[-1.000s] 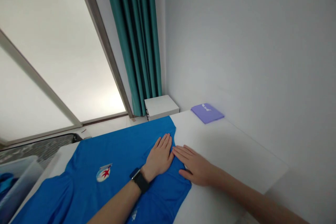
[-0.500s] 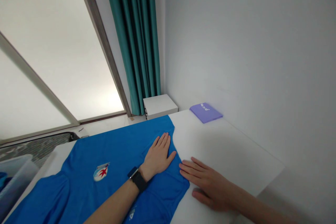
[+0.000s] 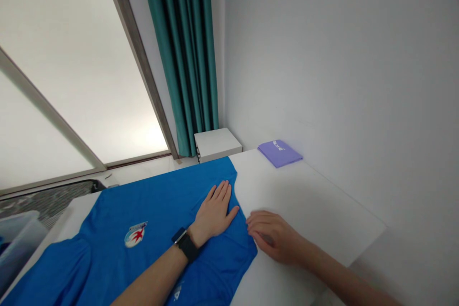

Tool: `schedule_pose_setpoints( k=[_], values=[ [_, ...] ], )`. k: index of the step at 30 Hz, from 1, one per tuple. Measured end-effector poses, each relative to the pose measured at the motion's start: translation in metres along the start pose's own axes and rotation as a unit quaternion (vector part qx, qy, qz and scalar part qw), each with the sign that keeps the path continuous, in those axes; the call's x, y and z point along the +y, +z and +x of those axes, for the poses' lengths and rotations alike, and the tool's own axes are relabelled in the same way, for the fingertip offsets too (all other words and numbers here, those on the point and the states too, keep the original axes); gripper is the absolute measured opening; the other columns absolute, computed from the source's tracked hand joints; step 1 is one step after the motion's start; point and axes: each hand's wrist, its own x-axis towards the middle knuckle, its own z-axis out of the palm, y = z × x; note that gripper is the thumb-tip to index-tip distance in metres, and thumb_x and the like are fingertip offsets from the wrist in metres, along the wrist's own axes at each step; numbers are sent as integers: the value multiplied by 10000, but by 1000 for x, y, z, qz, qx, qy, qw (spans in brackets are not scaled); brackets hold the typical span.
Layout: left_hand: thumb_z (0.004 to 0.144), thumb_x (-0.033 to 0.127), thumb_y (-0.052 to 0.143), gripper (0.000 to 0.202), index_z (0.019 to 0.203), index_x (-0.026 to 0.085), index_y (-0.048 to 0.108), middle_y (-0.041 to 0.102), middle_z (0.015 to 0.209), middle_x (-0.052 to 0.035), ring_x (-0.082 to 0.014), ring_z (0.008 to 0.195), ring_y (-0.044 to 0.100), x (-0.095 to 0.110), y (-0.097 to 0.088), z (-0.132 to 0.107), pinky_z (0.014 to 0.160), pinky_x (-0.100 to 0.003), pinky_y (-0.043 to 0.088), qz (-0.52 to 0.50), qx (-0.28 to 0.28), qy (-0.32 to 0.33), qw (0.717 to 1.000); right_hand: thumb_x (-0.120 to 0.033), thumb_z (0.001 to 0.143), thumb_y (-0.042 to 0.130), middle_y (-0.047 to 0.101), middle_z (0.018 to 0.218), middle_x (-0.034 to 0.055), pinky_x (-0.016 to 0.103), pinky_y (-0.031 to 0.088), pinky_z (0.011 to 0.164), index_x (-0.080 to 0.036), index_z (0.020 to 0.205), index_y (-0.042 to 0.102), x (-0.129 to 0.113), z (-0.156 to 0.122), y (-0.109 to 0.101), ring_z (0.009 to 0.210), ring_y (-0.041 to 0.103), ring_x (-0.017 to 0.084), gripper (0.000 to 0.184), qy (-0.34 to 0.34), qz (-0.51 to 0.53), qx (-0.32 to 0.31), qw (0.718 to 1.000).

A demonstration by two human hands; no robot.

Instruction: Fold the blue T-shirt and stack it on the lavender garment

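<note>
A blue T-shirt point(image 3: 150, 210) with a round red-and-white badge point(image 3: 135, 235) lies spread over a white table point(image 3: 315, 201). My left hand point(image 3: 215, 210), with a black watch at its wrist, lies flat and open on the shirt near its right edge. My right hand point(image 3: 270, 235) rests on the table beside that edge, fingers curled with the tips at the shirt's hem. Whether those fingers pinch the cloth I cannot make out.
A folded purple cloth point(image 3: 280, 152) lies at the table's far corner by the wall. Past the table stand a small white cabinet point(image 3: 217, 143), a teal curtain point(image 3: 190, 52) and a glass door. A clear plastic bin point(image 3: 17, 244) is at the left.
My right hand slid off the shirt onto the table, then curled its fingers back to the shirt's edge. My left hand stayed flat in place.
</note>
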Motion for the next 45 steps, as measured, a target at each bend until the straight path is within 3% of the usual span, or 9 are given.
schedule_pose_setpoints(
  k=[3, 8, 13, 18, 25, 34, 38, 42, 45],
  values=[
    [986, 478, 330, 618, 1448, 76, 407, 360, 1536, -158, -253, 1441, 304, 0, 1, 0, 1175, -436, 278, 1, 2, 2, 1000, -151, 898, 495, 731, 908, 73, 358, 520, 949, -199, 906, 666, 9, 13, 11, 924, 668, 182, 177, -11, -2, 20, 1000],
    [992, 452, 323, 602, 1455, 74, 399, 352, 1538, -160, -255, 1445, 292, 0, 3, 0, 1175, -445, 279, 1, 3, 2, 1000, -178, 896, 551, 705, 1142, 100, 367, 443, 1062, -187, 1055, 689, 13, 6, 23, 1124, 619, 194, 211, -24, -9, -40, 999],
    [991, 459, 324, 602, 1459, 87, 395, 342, 1544, -156, -251, 1451, 277, -1, 3, 0, 1176, -442, 279, -11, 8, 3, 1000, -349, 907, 607, 516, 1428, 138, 426, 292, 1171, -160, 1359, 551, 10, -4, 14, 1335, 466, 234, 493, 33, -4, -150, 988],
    [989, 454, 333, 611, 1455, 64, 392, 337, 1544, -168, -260, 1452, 275, -2, 3, 0, 1177, -450, 275, -10, 1, 3, 1000, -380, 960, 524, 396, 1508, 115, 450, 214, 1197, -180, 1461, 429, 5, 0, 5, 1410, 345, 226, 547, 45, 7, -194, 980],
    [999, 421, 321, 581, 1465, 76, 370, 322, 1554, -159, -253, 1454, 269, 1, -4, 0, 1183, -450, 252, -12, 10, 16, 1000, -245, 976, 456, 612, 1330, 95, 416, 306, 1166, -191, 1256, 644, 8, -1, 10, 1275, 532, 181, 342, 98, 45, -118, 987],
    [1004, 493, 310, 619, 1476, 96, 364, 327, 1549, -162, -247, 1448, 283, -20, -3, -9, 1177, -440, 265, -19, -25, 41, 999, -273, 947, 517, 520, 1429, 104, 457, 268, 1173, -214, 1354, 558, 7, -5, 11, 1343, 456, 219, 414, 64, 1, -148, 987],
    [1006, 494, 305, 618, 1489, 111, 343, 324, 1554, -156, -244, 1455, 266, -29, -9, -15, 1185, -446, 247, -19, -18, 34, 999, -223, 943, 501, 667, 1229, 111, 438, 412, 1072, -206, 1125, 662, 6, -7, 13, 1202, 571, 224, 244, 74, 33, -52, 995],
    [1000, 508, 317, 620, 1511, 156, 300, 295, 1574, -125, -236, 1470, 224, -10, -19, -22, 1198, -449, 213, -42, -9, 69, 997, -174, 926, 489, 659, 881, 74, 354, 516, 788, -210, 869, 619, -4, -17, 16, 878, 602, 202, 146, 112, 35, 41, 992],
    [997, 486, 347, 620, 1526, 175, 256, 275, 1584, -107, -221, 1477, 198, 12, -25, -25, 1200, -438, 216, -71, -17, 99, 992, -141, 890, 528, 607, 847, 57, 365, 480, 799, -207, 820, 585, -14, -27, 19, 850, 550, 206, 111, 116, -25, 27, 993]
  ],
)
